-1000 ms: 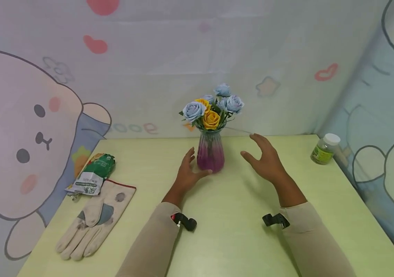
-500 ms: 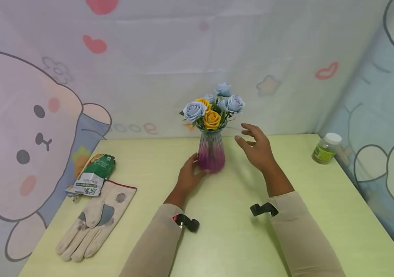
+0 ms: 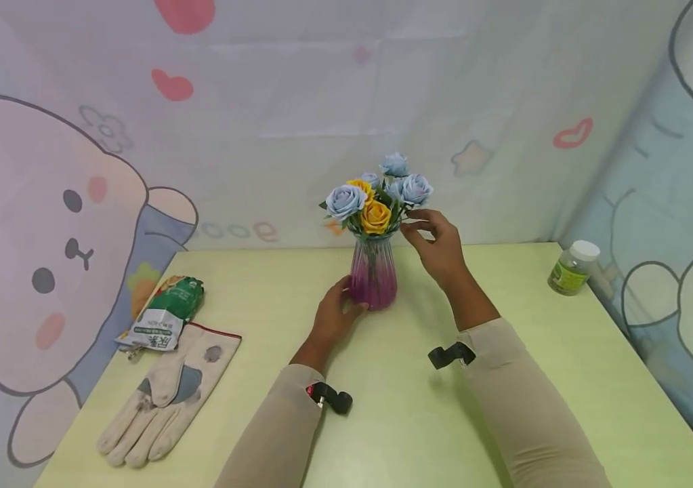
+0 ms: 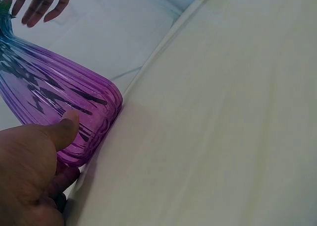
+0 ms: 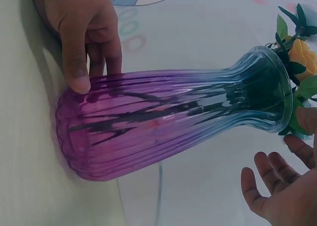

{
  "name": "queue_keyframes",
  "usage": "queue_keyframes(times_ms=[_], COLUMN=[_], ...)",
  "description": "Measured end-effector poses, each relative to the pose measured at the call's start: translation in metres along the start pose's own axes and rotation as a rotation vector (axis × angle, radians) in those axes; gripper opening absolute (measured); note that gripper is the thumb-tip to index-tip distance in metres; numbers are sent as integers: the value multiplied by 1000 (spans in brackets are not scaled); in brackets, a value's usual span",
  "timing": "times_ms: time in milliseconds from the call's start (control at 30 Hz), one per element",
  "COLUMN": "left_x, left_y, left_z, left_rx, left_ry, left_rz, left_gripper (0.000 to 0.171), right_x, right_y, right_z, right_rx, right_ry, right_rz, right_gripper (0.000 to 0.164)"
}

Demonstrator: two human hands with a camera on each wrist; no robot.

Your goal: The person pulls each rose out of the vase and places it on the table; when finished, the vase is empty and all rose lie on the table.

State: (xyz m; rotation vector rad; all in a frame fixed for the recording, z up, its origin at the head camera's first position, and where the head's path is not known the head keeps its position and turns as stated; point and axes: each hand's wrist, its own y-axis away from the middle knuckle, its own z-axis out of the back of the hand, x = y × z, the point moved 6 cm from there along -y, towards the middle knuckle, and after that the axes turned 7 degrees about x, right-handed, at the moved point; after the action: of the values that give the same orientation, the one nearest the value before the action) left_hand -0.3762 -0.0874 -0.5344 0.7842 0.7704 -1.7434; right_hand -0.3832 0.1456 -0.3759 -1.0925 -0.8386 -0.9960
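A ribbed glass vase [image 3: 373, 271], purple low down and bluish at the neck, stands upright on the table. It holds artificial roses in light blue [image 3: 346, 202] and yellow [image 3: 376, 217] with green leaves. My left hand [image 3: 330, 317] grips the vase near its base, thumb on the near side and fingers round the far side. My right hand [image 3: 437, 247] is up at the right of the rim. Its thumb and forefinger are at the leaves [image 5: 308, 87], slightly apart, with the other fingers loosely bent.
On the left of the table [image 3: 401, 407] lie a green and white packet [image 3: 166, 312] and a stained cream work glove [image 3: 169, 396]. A white-capped jar [image 3: 572, 269] stands near the right edge. A printed cloth [image 3: 273, 102] hangs behind the table.
My right hand has moved left and in to the flowers at the rim. The left hand has closed from beside the vase onto its base. The vase stays in place.
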Motion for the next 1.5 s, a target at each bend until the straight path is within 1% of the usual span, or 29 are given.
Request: queue_keyframes(times_ms=[200, 300, 433, 600, 667, 733, 800, 933, 967, 1100, 1233, 1333, 1433, 1500], left_x=[0, -1, -1, -1, -1, 0, 0, -1, -2, -4, -3, -3, -3, -2], left_y=[1, 1, 1, -1, -1, 0, 1, 1, 1, 0, -1, -2, -2, -2], left_z=[-2, -2, -1, 0, -1, -2, -2, -3, -2, -3, -4, -4, -4, -4], left_rx=[3, -2, -5, -4, -3, -3, -1, 1, -1, -3, -1, -4, -6, -8], left_ry=[-1, -7, -11, -16, -11, -7, -5, -8, -8, -12, -15, -11, -10, -12], left_rz=[-5, -5, 1, 6, 13, 19, 24, 28, 26, 19, 20, 14, 13, 12], left_gripper=[77, 77, 77, 77, 77, 77, 77, 77, 77, 76, 76, 76, 76, 76], right_x=[4, 5, 8, 12, 13, 13, 14, 21, 23, 32, 41, 47, 51, 52], right_y=[-5, -10, -13, -13, -12, -11, -11, -10, -10, -8, -8, -8, -8, -9], right_z=[-5, -7, -11, -15, -17, -17, -16, -9, -7, 1, 6, 9, 9, 9], right_rx=[-27, -35, -41, -64, -69, -77, -92, -133, -140, -180, -181, -151, -105, -71], right_ry=[-45, -81, -154, -286, -329, -348, -360, -367, -373, -372, -328, -258, -189, -174], right_rz=[23, 6, -84, -208, -245, -263, -255, -195, -175, -104, -29, 0, 13, 23], right_gripper=[36, 34, 38, 41, 43, 43, 38, 14, 12, 14, 13, 11, 14, 17])
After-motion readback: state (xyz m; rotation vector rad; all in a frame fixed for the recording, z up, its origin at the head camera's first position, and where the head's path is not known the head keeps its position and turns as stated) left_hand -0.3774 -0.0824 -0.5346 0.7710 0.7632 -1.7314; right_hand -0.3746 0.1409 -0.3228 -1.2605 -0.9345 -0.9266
